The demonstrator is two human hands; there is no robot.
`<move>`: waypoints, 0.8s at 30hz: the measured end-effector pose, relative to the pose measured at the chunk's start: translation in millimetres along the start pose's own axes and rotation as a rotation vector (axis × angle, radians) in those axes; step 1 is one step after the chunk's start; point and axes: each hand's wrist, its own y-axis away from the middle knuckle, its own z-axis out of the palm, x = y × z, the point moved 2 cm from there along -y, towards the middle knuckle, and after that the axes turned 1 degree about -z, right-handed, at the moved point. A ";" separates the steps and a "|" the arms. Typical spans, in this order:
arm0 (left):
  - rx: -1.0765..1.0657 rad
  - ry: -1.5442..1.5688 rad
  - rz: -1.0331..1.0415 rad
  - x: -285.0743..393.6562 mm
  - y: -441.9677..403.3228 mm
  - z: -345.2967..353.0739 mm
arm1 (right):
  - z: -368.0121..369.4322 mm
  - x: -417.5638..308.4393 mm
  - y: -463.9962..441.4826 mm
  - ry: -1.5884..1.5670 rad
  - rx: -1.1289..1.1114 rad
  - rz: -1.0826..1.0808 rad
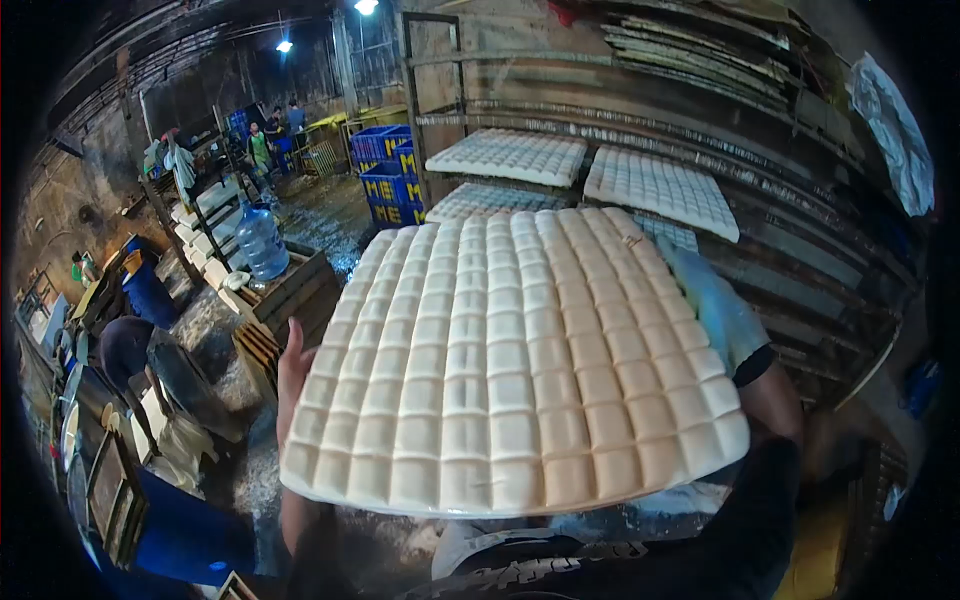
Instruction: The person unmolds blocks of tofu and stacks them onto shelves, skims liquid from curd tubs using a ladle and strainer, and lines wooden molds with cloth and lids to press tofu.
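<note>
A large white slab of tofu (480,350), pressed into a grid of soft squares, spans the middle of the view in front of my body. My left hand (293,375) grips its left edge, thumb up and the other fingers hidden beneath. On the far right side, my right hand (715,300), in a pale bluish glove, holds the opposite edge, with its fingertips mostly out of sight. The slab lies roughly level. Whatever supports it from below is hidden.
A rack (640,75) ahead bears similar gridded slabs (660,190). Blue crates (392,190) stand beyond it. To the left are a water jug (262,243) on a wooden crate (300,295), a blue barrel (150,290) and a bending person (180,370). Other people work farther back.
</note>
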 end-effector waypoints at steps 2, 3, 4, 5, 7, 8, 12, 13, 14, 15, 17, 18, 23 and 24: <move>-0.025 -0.061 0.034 34.0 -33.9 12.1 | -19.8 -9.5 -24.0 0.078 0.044 -0.047; -0.157 0.021 0.057 47.8 -45.8 33.0 | -29.2 -12.3 -39.5 0.117 0.064 -0.068; -0.165 0.038 0.052 64.3 -68.2 39.8 | -36.8 -15.2 -55.2 0.152 0.087 -0.086; -0.174 0.056 0.048 81.9 -94.1 48.6 | -46.4 -16.0 -72.7 0.186 0.101 -0.106; -0.179 0.060 0.032 115.4 -146.1 69.7 | -59.6 -17.1 -112.6 0.259 0.132 -0.144; -0.167 0.060 0.008 131.9 -168.0 75.3 | -62.3 -17.0 -132.5 0.297 0.146 -0.162; 0.012 -0.319 0.267 198.8 -262.8 105.8 | -69.0 -7.2 -208.3 0.421 0.209 -0.189; -0.026 -0.290 0.239 217.9 -299.1 105.2 | -70.6 -4.1 -228.1 0.443 0.221 -0.188; -0.066 -0.258 0.206 230.1 -330.1 102.5 | -71.2 -2.7 -240.4 0.470 0.235 -0.190; -0.102 -0.229 0.161 240.3 -360.9 107.7 | -74.8 0.3 -258.9 0.498 0.247 -0.183; -0.145 -0.206 0.115 254.4 -415.2 114.5 | -82.2 7.9 -290.1 0.537 0.272 -0.179; -0.208 -0.158 0.112 255.9 -435.5 133.1 | -87.4 12.6 -304.8 0.560 0.288 -0.179; -0.330 -0.090 0.062 259.6 -536.7 186.9 | -106.0 49.8 -377.4 0.666 0.322 -0.161; -0.324 -0.102 0.093 255.8 -556.7 195.6 | -112.1 62.3 -391.5 0.689 0.323 -0.159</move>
